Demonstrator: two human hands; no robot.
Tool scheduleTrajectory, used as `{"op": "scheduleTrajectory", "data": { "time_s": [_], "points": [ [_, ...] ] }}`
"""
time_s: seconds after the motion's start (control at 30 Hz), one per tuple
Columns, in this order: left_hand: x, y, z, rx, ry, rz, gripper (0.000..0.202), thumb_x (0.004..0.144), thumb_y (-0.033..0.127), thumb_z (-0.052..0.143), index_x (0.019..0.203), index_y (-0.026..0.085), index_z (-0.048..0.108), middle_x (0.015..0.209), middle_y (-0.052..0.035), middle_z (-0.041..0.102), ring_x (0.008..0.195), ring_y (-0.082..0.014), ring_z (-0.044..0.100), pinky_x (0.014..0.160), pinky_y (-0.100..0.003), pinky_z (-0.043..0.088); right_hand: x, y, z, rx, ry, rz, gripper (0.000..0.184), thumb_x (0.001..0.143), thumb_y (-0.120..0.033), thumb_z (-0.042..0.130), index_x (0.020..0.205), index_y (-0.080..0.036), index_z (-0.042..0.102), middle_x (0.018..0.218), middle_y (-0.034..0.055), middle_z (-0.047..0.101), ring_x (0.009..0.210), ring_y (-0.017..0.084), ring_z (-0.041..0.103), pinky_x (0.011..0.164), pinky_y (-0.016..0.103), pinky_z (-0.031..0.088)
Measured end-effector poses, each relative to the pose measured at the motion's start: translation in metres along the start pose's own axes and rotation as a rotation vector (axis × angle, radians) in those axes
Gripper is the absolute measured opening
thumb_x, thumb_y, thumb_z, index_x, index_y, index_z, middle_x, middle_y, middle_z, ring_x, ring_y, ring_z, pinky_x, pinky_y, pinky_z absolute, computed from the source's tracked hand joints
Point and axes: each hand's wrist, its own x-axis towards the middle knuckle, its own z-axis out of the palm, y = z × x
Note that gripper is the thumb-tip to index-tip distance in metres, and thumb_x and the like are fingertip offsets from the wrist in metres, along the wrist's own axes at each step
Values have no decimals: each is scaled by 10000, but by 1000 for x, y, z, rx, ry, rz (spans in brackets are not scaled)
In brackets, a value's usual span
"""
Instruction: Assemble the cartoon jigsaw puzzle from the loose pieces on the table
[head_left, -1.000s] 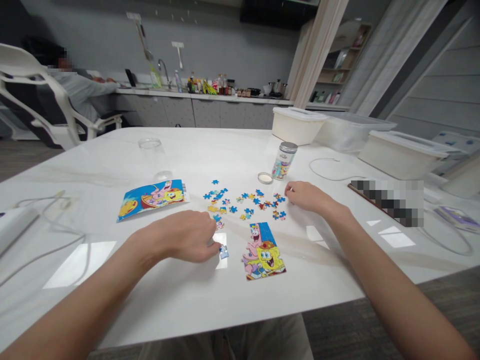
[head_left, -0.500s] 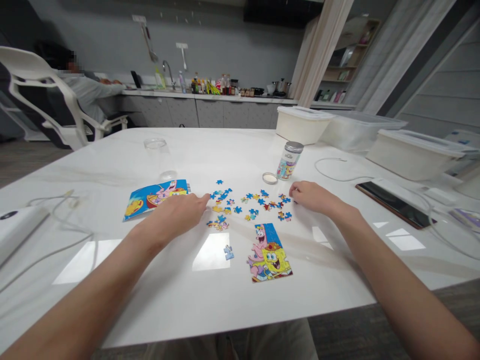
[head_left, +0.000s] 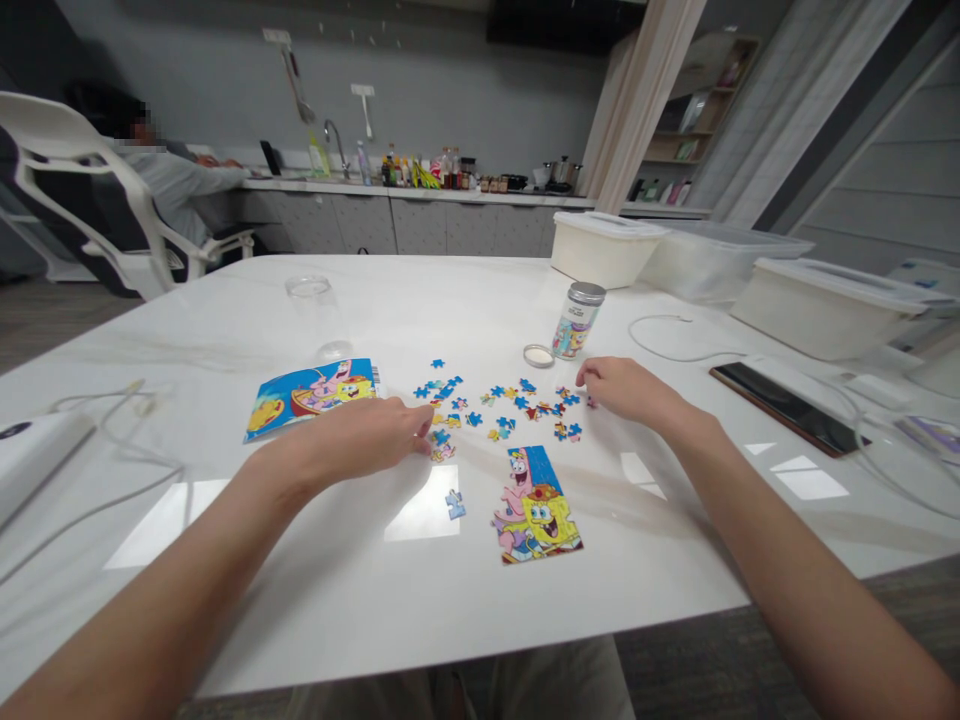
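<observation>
Loose jigsaw puzzle pieces [head_left: 521,403], mostly blue with some yellow and red, lie scattered between my hands. My left hand [head_left: 382,437] is over the left edge of the scatter with fingers curled; its fingertips hide what they touch. A small pinkish puzzle piece [head_left: 592,403] shows under the curled fingers of my right hand [head_left: 619,388], right of the scatter. Nearer me lies a joined section of the puzzle [head_left: 536,508] with a yellow and a pink cartoon figure. One pale blue piece [head_left: 454,504] lies apart. A picture sheet [head_left: 289,395] is partly behind my left hand.
A printed tin with a silver lid [head_left: 579,318] stands beyond the pieces, with a round lid [head_left: 538,355] beside it. A clear jar [head_left: 319,315] is at the left. Rightward are a phone [head_left: 784,405], cables and storage boxes [head_left: 825,310]. Another person [head_left: 169,185] sits far left.
My left hand has come slightly nearer me and right; its stretched index finger is now bent over the pieces. My right hand has barely shifted, and a pinkish piece now shows under its fingers.
</observation>
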Motion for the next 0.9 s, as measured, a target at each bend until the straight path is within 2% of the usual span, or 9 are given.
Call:
{"op": "scheduleTrajectory", "data": {
  "time_s": [0.1,0.23,0.33,0.47,0.63,0.9],
  "points": [
    [0,-4,1,12,-13,-20,256,938,322,373,887,205,595,753,-102,654,629,-212,606,540,-287,397,1,4,1,-3,-19,3,280,847,-157,410,910,-175,682,851,78,737,873,220,643,691,263,402],
    [1,-6,2,52,16,-26,291,954,327,350,919,193,606,734,-104,656,636,-206,611,535,-281,380,2,12,2,-56,6,33,276,855,-178,433,918,-169,701,944,98,735,879,222,650,673,266,407],
    [0,-1,1,12,40,5,337,958,444,365,981,204,601,698,-87,642,621,-209,606,548,-289,388,4,17,3,-78,25,48,289,852,-161,444,973,-175,705,972,94,732,885,210,655,677,255,416],
    [-3,13,-3,-87,10,63,440,874,626,466,1034,239,602,773,-74,654,689,-229,619,612,-309,422,7,21,5,-82,11,21,267,835,-133,481,963,-185,710,981,79,730,878,196,657,695,247,425],
    [-3,23,-3,-147,-73,32,411,812,594,573,1025,245,614,823,-70,656,678,-215,603,579,-282,408,7,23,5,-82,-16,-35,216,828,-132,549,966,-180,709,1002,72,714,904,186,644,731,238,428],
    [0,16,-3,-86,-49,13,295,905,486,468,975,237,609,767,-71,644,631,-212,593,565,-290,387,4,22,0,-62,-80,-38,177,821,-193,582,939,-199,714,1024,57,704,892,188,643,711,255,434]
  ]
}}
